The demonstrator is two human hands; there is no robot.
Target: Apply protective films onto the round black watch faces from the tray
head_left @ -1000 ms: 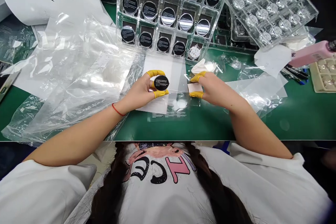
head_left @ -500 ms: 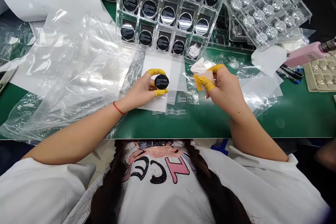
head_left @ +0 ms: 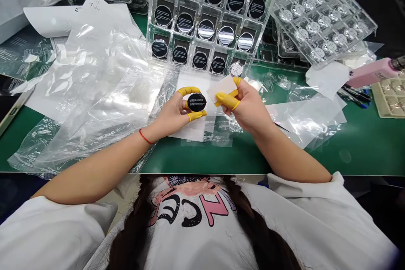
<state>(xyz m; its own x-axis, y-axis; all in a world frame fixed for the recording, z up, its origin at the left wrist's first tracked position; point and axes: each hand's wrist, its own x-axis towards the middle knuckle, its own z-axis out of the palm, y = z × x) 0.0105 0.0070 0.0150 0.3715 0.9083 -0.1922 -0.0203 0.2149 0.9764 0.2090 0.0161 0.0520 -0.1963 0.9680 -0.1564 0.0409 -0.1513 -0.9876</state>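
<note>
My left hand [head_left: 169, 114], with yellow finger cots, grips a round black disc [head_left: 196, 102] with white print by its edge. My right hand [head_left: 245, 103], also wearing yellow cots, pinches a small white rectangular piece of paper or film [head_left: 222, 88] between thumb and finger. That piece is just right of the disc, with a narrow gap between them. Below both hands lies a white printed sheet [head_left: 191, 130].
A clear plastic tray of black discs [head_left: 166, 36] stands directly ahead. A clear tray of silver discs [head_left: 349, 42] lies to the right, near a pink bottle [head_left: 373, 73]. Crumpled plastic bags [head_left: 95, 93] spread left across the green mat [head_left: 363, 154].
My right hand has lifted the white piece and moved it left towards the disc, turning it. My left hand still holds the disc in nearly the same place.
</note>
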